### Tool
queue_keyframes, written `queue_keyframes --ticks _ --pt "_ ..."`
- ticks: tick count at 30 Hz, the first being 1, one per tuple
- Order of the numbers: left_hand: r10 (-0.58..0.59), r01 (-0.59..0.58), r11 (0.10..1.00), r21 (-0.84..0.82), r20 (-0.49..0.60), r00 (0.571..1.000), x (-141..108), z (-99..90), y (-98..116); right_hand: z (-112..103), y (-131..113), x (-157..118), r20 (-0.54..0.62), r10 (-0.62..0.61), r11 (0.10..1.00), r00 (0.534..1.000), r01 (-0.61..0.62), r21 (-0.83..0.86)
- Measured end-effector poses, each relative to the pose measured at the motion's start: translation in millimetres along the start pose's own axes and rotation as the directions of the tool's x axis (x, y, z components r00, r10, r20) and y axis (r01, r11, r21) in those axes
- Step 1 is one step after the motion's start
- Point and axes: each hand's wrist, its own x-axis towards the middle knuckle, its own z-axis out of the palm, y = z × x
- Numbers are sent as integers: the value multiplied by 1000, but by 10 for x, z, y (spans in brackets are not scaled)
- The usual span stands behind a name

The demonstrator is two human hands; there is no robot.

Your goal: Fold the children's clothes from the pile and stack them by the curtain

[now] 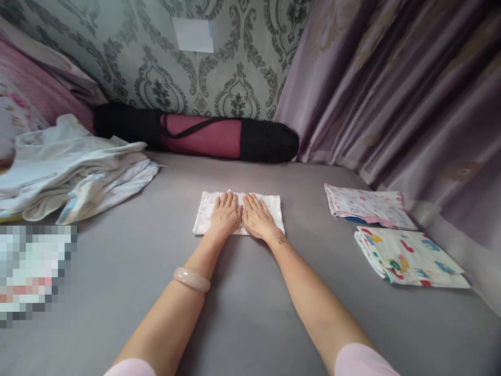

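Observation:
A white cloth (202, 219) with a faint pattern lies folded into a flat rectangle on the grey sheet. My left hand (226, 213) rests palm down on its middle, fingers stretched out and pointing away from me. Beside it, thumbs nearly meeting, my right hand (258, 215) lies flat on the same cloth. Neither hand grips anything. The part of the cloth beneath both palms is hidden.
Rumpled pale clothes (86, 162) are heaped at the left. On the right lie folded cloths, one pink-patterned (368, 204) and one with colourful figures (415, 256). A long black and maroon bag (203, 137) lies along the patterned wall, and a purple curtain (352, 78) hangs at the right.

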Motion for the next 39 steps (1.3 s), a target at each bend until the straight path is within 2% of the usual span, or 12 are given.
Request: queue_keyframes --ticks 4,7,10,15,20,22,25,28,30,34,36,39 --pt "7 -8 1000 -20 -18 1000 -5 -58 -2 -53 3 -5 -5 -1 1000 1000 1 23" --pt "-2 -3 999 -40 -119 993 -20 -140 -15 -110 -21 -14 -77 -19 999 997 21 32" --pt "-84 75 996 -49 -213 973 -40 -178 -56 -108 -65 -22 -155 -61 998 986 65 16" --pt "-151 150 988 -17 -44 988 -68 -84 -134 29 -104 -18 -21 -119 992 993 120 28" --pt "-153 152 988 -10 -24 988 -77 -92 -122 4 -109 -14 -15 -111 993 994 111 36" --pt "-166 166 986 -11 -80 983 -88 -138 -103 -52 -96 -19 -63 -84 996 995 86 29" --pt "-194 197 980 -6 -192 962 -105 -170 -97 -91 -38 -31 -169 20 1000 985 -19 7" --pt "-231 231 973 -16 -116 966 -106 -124 -126 -40 35 -40 -99 109 994 989 -108 9" --pt "-241 241 971 -16 -68 968 -97 -80 -146 7 63 -42 -48 124 992 991 -124 12" --pt "-241 241 970 -17 -54 969 -82 -75 -163 -9 72 -44 -38 126 992 991 -125 19" --pt "-249 248 968 -26 -67 966 -86 -113 -176 -67 93 -51 -74 135 991 988 -134 17" --pt "-259 257 966 -32 -152 954 -104 -153 -219 -128 171 -67 -163 196 980 967 -199 -6"
